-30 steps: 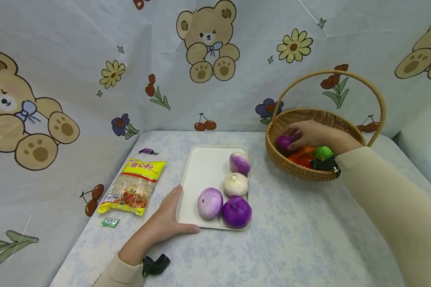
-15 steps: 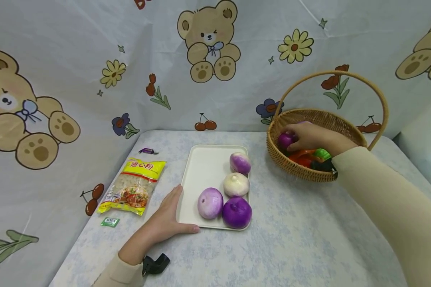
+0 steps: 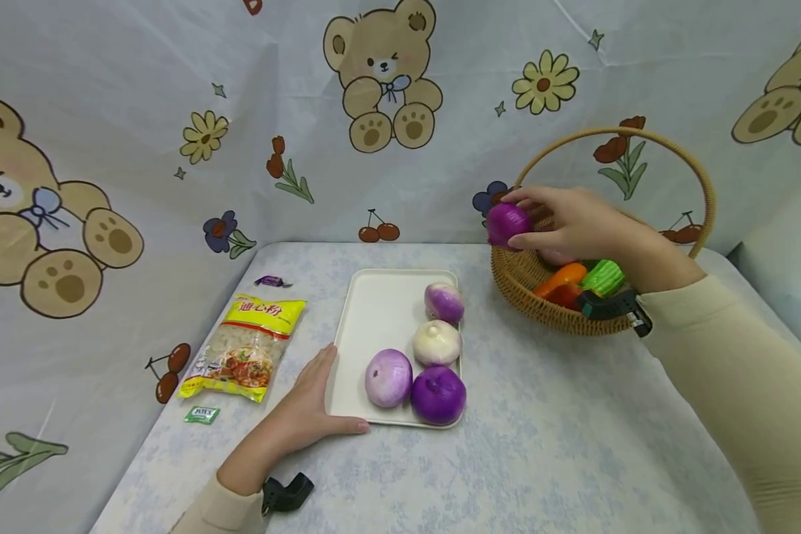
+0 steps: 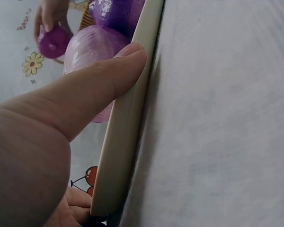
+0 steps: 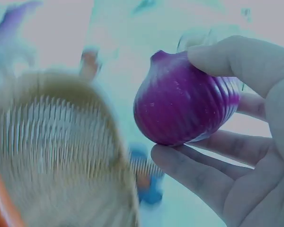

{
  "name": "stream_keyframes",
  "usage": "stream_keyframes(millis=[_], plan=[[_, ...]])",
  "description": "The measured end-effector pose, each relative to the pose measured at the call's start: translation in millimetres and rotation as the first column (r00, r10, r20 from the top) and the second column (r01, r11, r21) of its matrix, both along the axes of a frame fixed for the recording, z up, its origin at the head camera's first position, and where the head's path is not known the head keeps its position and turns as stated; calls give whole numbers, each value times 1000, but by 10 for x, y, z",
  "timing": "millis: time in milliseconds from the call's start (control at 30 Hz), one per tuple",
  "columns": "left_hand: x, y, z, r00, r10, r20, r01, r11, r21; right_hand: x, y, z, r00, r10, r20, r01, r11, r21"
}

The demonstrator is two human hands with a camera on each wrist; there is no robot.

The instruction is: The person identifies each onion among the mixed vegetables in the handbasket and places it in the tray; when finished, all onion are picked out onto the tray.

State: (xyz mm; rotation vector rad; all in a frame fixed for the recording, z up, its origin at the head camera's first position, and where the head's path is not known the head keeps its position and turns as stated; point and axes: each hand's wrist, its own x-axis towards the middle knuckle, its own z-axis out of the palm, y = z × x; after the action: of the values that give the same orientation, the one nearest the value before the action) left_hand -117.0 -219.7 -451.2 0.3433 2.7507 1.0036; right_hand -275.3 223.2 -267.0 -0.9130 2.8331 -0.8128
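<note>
My right hand (image 3: pixel 567 222) grips a small purple onion (image 3: pixel 507 222) just above the left rim of a wicker basket (image 3: pixel 547 311); the right wrist view shows thumb and fingers curled round the onion (image 5: pixel 184 99). My left hand (image 3: pixel 307 411) rests flat on the table against the near left corner of a white tray (image 3: pixel 380 311), thumb (image 4: pixel 109 75) lying along its rim (image 4: pixel 128 118). Several onions lie on the tray: a dark purple one (image 3: pixel 438 394), a pale purple one (image 3: pixel 389 378), a white one (image 3: pixel 437 343) and a small purple-white one (image 3: pixel 444 302).
The basket holds an orange-red vegetable (image 3: pixel 561 278) and a green one (image 3: pixel 602 276) under a tall handle (image 3: pixel 614 135). A yellow pasta packet (image 3: pixel 247 347), a small green sachet (image 3: pixel 202 414) and a purple candy (image 3: pixel 270 281) lie left of the tray. Printed cloth walls the table.
My right hand has lifted the small purple onion out of the basket, up and a little left over its rim. The left hand has stayed by the tray.
</note>
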Motion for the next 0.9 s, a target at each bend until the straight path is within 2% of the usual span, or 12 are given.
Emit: stream_keyframes(millis=[100, 200, 333, 433, 633, 833, 900], plan=[[-6, -11, 0, 1000, -5, -8, 5, 1000, 8, 126, -268, -19, 997, 74, -18, -75, 995, -66], [-11, -14, 4, 1000, -3, -1, 3, 1000, 7, 231, -544, -108, 983, 184, -22, -186, 977, -103], [-14, -15, 12, 1000, 2, 11, -2, 1000, -1, 303, -900, -329, 947, 322, -10, -320, 937, -144], [-15, -16, 20, 1000, 3, 12, -3, 1000, 0, 314, -1163, -536, 930, 367, 2, -362, 919, -158], [-24, -15, 16, 1000, -10, 2, 10, 1000, 9, 307, -1607, -857, 916, 402, -10, -402, 914, -58], [-19, -19, 8, 1000, -3, 12, 3, 1000, -4, 295, -1822, -1005, 923, 383, 34, -384, 917, 111], [-19, -20, 11, 1000, 0, 17, 0, 1000, -9, 299, -1845, -1030, 923, 381, 52, -384, 913, 140]])
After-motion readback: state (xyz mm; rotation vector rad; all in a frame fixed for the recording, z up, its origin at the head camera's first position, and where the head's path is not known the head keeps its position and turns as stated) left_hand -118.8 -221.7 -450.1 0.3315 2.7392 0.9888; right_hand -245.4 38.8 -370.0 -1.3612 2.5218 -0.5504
